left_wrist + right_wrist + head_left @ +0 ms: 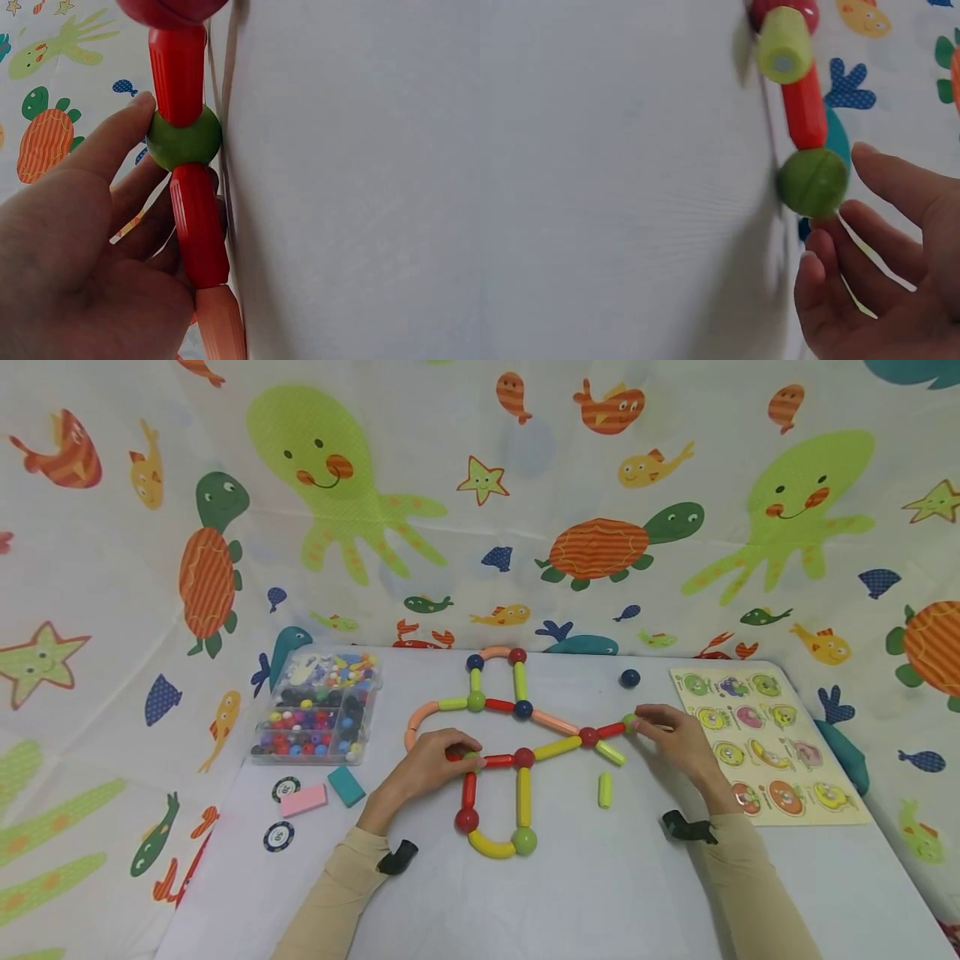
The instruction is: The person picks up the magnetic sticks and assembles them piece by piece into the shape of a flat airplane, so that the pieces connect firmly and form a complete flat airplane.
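A flat figure of magnetic rods and balls lies on the white table. At its left side my left hand pinches a green ball joined between two red rods. By the figure's right end is my right hand, beside another green ball on a short red rod. In the right wrist view its thumb stands a little off that ball, while the fingers reach just under it and seem to touch it. A yellow-green rod sticks out from the red ball nearby.
A loose yellow-green rod and a dark blue ball lie apart from the figure. At left are a compartment box of beads, pink block, teal block and round chips. A picture board lies right.
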Motion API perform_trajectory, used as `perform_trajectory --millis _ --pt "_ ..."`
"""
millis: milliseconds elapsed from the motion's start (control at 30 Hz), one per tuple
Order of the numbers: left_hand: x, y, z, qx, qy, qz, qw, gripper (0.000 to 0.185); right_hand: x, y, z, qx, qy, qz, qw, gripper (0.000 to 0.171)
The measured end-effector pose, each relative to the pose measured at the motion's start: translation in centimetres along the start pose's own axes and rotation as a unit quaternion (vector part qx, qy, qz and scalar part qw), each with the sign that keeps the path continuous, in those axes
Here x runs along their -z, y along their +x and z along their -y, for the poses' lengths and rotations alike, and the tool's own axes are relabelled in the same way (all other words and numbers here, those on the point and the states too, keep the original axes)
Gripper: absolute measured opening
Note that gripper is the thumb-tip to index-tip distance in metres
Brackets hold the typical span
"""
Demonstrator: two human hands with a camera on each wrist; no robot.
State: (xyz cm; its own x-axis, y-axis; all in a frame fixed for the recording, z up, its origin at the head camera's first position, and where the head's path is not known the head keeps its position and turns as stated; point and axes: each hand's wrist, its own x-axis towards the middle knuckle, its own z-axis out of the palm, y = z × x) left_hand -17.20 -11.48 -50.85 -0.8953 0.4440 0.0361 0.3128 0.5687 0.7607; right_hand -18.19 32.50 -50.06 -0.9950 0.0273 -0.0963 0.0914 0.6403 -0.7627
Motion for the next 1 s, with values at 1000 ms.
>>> perform_trajectory --millis 1000 --pt "0.0 0.0 0.0 -0.001 -0.006 0.004 1.0 0.03 3.1 9.3 4.3 -0.138 -0.03 0.06 0.988 0.071"
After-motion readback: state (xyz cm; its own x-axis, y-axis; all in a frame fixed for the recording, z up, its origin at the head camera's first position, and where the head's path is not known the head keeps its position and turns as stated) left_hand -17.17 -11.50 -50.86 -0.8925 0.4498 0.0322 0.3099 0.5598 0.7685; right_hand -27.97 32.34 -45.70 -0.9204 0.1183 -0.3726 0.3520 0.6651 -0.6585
